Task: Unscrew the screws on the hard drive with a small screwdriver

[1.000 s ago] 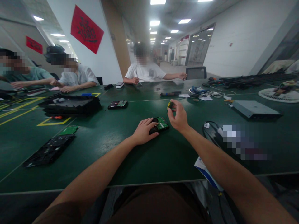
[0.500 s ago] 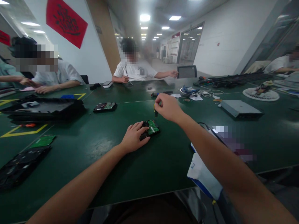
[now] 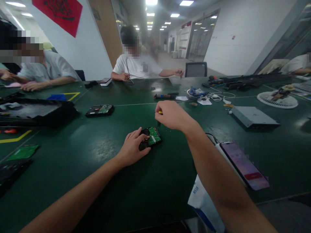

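Observation:
A small hard drive with a green circuit board on top lies on the dark green table. My left hand rests on its near left corner, fingers curled over the black casing, holding it down. My right hand is closed round a small yellow-and-black screwdriver, whose tip points down at the far right edge of the board.
A phone and a white-and-blue paper lie by my right forearm. A second drive, black trays, a grey box, cables and tools are spread around. Other people sit along the far and left sides.
My right hand has come down with the screwdriver from above the table to the drive's board. The camera has shifted right and closer; my left hand stays on the drive.

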`<state>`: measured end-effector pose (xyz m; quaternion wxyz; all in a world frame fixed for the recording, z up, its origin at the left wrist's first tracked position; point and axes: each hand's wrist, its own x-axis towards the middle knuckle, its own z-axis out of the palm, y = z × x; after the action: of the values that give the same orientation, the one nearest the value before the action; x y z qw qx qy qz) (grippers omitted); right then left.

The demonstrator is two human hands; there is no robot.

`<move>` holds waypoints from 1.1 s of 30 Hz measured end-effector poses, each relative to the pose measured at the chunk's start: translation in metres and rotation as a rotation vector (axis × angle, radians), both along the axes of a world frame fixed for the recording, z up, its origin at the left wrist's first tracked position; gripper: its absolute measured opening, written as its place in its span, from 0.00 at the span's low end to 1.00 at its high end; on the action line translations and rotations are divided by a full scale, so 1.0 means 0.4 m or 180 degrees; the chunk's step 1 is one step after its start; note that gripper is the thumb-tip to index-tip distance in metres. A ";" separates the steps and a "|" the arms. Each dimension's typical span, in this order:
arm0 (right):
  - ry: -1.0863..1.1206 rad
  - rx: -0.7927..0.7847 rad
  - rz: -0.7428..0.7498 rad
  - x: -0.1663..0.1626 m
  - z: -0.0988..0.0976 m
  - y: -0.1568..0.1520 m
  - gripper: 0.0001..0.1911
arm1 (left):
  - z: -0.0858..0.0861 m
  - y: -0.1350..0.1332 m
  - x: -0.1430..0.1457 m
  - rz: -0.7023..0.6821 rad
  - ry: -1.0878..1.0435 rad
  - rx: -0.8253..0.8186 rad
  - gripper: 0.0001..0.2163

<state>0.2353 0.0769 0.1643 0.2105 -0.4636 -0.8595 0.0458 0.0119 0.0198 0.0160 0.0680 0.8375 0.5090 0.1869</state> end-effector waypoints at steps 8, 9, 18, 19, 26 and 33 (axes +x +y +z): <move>0.0140 -0.0137 0.0441 0.015 -0.003 0.015 0.05 | -0.012 0.003 -0.004 -0.0111 0.0109 0.0134 0.23; 0.0150 -0.0153 0.0443 0.015 -0.004 0.018 0.05 | -0.013 0.000 -0.010 -0.0167 0.0126 0.0142 0.24; 0.0095 -0.0274 0.0300 0.013 -0.026 0.023 0.05 | -0.002 -0.013 -0.044 -0.0378 0.0234 0.0080 0.29; 0.0067 -0.0263 0.0317 0.012 -0.025 0.020 0.04 | -0.004 -0.011 -0.045 -0.0385 0.0238 0.0079 0.29; -0.0056 -0.0423 0.0292 -0.004 -0.026 0.010 0.03 | 0.003 -0.001 -0.051 -0.0497 0.0277 0.0018 0.26; -0.0009 -0.0625 0.0377 0.025 -0.030 0.016 0.09 | 0.018 0.000 -0.053 -0.0510 0.0242 -0.0048 0.26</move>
<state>0.2452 0.0833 0.1521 0.1598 -0.4305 -0.8770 0.1415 -0.0093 0.0197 0.0234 0.0696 0.8815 0.4439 0.1451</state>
